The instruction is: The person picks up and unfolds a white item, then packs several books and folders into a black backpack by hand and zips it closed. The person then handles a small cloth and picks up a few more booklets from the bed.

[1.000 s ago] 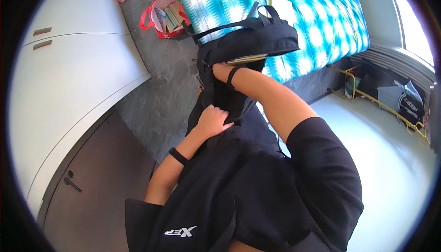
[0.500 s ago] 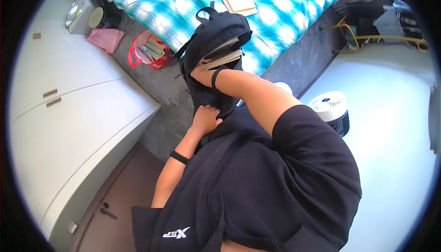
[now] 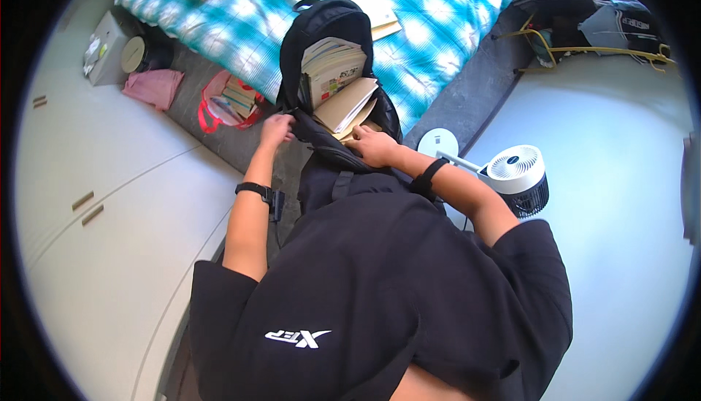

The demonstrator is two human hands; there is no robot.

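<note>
A black backpack (image 3: 290,72) stands wide open in front of me, its top leaning against the bed. Inside is a thick stack of books and papers (image 3: 337,66), with loose cream-coloured booklets (image 3: 349,105) tilted forward in front of it. My left hand (image 3: 277,131) has its fingers closed on the left edge of the backpack's opening. On the opposite side my right hand (image 3: 375,147) grips the front rim, its fingertips bent in beside the lowest booklets. What the right thumb touches is hidden.
Behind the backpack is a bed with a teal checked cover (image 3: 438,36), bearing cream booklets (image 3: 380,8). A red-handled bag of books (image 3: 237,101) sits on the floor to the left, near a pink cloth (image 3: 153,88). A white fan (image 3: 517,171) stands right; white cabinets (image 3: 109,174) line the left.
My right hand has come out of the backpack to its front rim. My left hand has moved up to the opening's left edge. The backpack now gapes wider, showing the books.
</note>
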